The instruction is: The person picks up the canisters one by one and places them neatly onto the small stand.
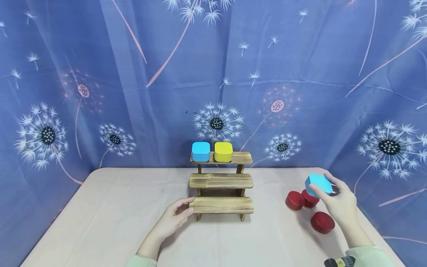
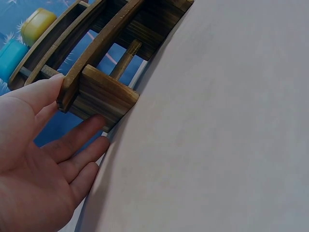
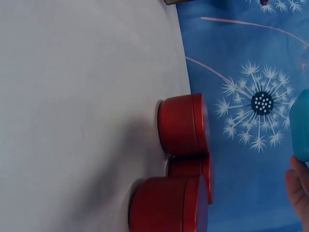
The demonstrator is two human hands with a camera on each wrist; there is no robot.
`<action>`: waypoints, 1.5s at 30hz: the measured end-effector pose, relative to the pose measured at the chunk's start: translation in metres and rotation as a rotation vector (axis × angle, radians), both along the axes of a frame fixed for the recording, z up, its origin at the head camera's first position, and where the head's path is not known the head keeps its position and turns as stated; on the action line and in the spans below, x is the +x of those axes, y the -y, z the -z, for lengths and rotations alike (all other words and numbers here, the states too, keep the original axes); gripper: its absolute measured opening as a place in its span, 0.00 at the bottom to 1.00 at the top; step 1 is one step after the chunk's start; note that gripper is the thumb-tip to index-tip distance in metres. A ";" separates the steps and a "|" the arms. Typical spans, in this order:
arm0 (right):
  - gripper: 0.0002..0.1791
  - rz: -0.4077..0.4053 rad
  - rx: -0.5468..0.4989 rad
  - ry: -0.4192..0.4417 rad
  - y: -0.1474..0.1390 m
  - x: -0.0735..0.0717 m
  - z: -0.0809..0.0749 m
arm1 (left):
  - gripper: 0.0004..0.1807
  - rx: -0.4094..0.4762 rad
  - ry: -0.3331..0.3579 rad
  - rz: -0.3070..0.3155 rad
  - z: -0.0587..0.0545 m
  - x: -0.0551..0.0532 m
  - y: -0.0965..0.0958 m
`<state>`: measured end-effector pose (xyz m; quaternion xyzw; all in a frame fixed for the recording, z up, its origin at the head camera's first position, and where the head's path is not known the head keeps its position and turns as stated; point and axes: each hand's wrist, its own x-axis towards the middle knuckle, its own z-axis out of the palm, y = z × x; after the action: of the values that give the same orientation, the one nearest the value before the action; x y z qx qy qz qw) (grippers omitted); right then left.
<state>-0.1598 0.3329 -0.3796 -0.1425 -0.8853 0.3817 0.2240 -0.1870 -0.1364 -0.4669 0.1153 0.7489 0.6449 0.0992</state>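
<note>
A three-step wooden display stand (image 1: 221,204) stands on the table. My left hand (image 1: 171,220) holds the left end of its lowest step between thumb and index finger; the left wrist view shows the other fingers (image 2: 79,140) extended below. In my right hand (image 1: 343,205), a blue rounded-square tin (image 1: 319,185) is gripped between thumb and fingers, above the red tins. Only part of that blue tin (image 3: 301,126) shows at the right wrist view's edge. Another blue tin (image 1: 201,152) and a yellow tin (image 1: 223,152) sit side by side on the top step.
Three round red tins, a left one (image 1: 295,200), a back one (image 1: 310,199) and a front one (image 1: 322,222), stand on the table below my right hand. A blue dandelion-print curtain (image 1: 213,92) hangs behind the table and along its sides.
</note>
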 end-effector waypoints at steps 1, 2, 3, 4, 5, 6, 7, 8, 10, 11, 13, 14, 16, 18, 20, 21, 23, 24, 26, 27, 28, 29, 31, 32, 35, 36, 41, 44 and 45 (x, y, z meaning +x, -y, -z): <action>0.41 0.000 0.000 0.003 0.001 0.000 -0.001 | 0.26 -0.003 0.001 0.000 0.000 0.000 0.000; 0.41 -0.002 0.000 0.005 0.003 -0.001 -0.001 | 0.26 -0.005 0.003 -0.001 0.000 -0.001 0.000; 0.41 -0.007 0.002 0.004 0.004 -0.001 -0.002 | 0.26 -0.006 0.003 -0.001 0.001 -0.001 0.000; 0.41 -0.009 0.004 0.002 0.005 -0.001 -0.003 | 0.26 -0.010 0.001 -0.001 0.001 -0.001 0.000; 0.40 -0.010 0.010 -0.003 0.006 -0.002 -0.003 | 0.26 -0.013 0.002 -0.003 0.001 -0.001 0.000; 0.40 -0.012 0.018 -0.008 0.007 -0.002 -0.003 | 0.26 -0.016 -0.001 -0.006 0.001 -0.001 0.000; 0.40 -0.015 0.023 -0.012 0.008 -0.003 -0.004 | 0.26 -0.019 -0.004 -0.008 0.001 -0.001 0.000; 0.39 -0.019 0.026 -0.018 0.009 -0.003 -0.004 | 0.26 -0.024 -0.010 -0.007 0.001 -0.001 0.000; 0.39 -0.021 0.033 -0.024 0.010 -0.004 -0.005 | 0.25 -0.025 -0.014 -0.007 0.001 -0.001 0.000; 0.38 -0.024 0.035 -0.025 0.011 -0.004 -0.005 | 0.25 -0.022 -0.013 -0.008 0.001 -0.001 0.000; 0.38 -0.030 0.038 -0.020 0.012 -0.005 -0.006 | 0.25 -0.026 -0.018 -0.002 0.001 -0.001 0.000; 0.38 -0.034 0.038 -0.020 0.012 -0.005 -0.006 | 0.26 -0.026 -0.019 0.001 0.002 -0.001 0.001; 0.38 -0.038 0.040 -0.016 0.013 -0.006 -0.006 | 0.26 -0.025 -0.015 0.004 0.002 -0.001 0.001; 0.38 -0.042 0.044 -0.018 0.015 -0.007 -0.006 | 0.26 -0.027 -0.013 0.007 0.002 -0.001 0.002; 0.38 -0.045 0.046 -0.025 0.016 -0.008 -0.006 | 0.26 -0.022 -0.010 0.006 0.002 0.000 0.002; 0.38 -0.045 0.047 -0.026 0.017 -0.008 -0.007 | 0.26 -0.025 -0.012 0.006 0.001 0.000 0.001; 0.38 -0.051 0.042 -0.036 0.019 -0.008 -0.008 | 0.26 -0.030 -0.019 0.008 0.001 0.000 0.001; 0.38 -0.053 0.040 -0.039 0.019 -0.009 -0.008 | 0.26 -0.031 -0.019 0.008 0.001 0.000 0.001; 0.37 -0.059 0.027 -0.047 0.021 -0.010 -0.010 | 0.26 -0.034 -0.026 0.009 0.002 -0.001 0.001; 0.37 -0.061 0.024 -0.048 0.022 -0.010 -0.010 | 0.26 -0.039 -0.032 0.012 0.002 -0.001 0.001; 0.37 -0.064 0.022 -0.050 0.023 -0.011 -0.010 | 0.26 -0.040 -0.036 0.013 0.002 -0.001 0.002; 0.37 -0.065 0.021 -0.050 0.024 -0.011 -0.010 | 0.26 -0.041 -0.036 0.012 0.002 -0.001 0.002; 0.37 -0.070 0.016 -0.058 0.026 -0.012 -0.010 | 0.26 -0.044 -0.039 0.011 0.002 -0.002 0.001; 0.37 -0.072 0.018 -0.063 0.027 -0.013 -0.009 | 0.26 -0.042 -0.038 0.012 0.002 -0.001 0.001; 0.36 -0.082 0.019 -0.099 0.030 -0.015 -0.009 | 0.26 -0.024 -0.019 0.007 0.001 -0.001 0.000; 0.36 -0.086 0.022 -0.114 0.031 -0.016 -0.009 | 0.26 -0.017 -0.014 0.007 0.001 -0.001 0.000; 0.34 -0.094 0.042 -0.171 0.036 -0.020 -0.009 | 0.26 -0.001 -0.005 0.004 0.000 0.000 0.000; 0.33 -0.098 0.038 -0.191 0.039 -0.022 -0.009 | 0.26 -0.015 -0.023 0.003 0.000 0.000 0.000; 0.33 -0.099 0.038 -0.194 0.039 -0.023 -0.009 | 0.25 -0.022 -0.028 0.001 0.000 0.000 0.000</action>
<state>-0.1826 0.2935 -0.3703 -0.0568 -0.8724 0.3876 0.2922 -0.1875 -0.1360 -0.4669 0.1237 0.7572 0.6349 0.0903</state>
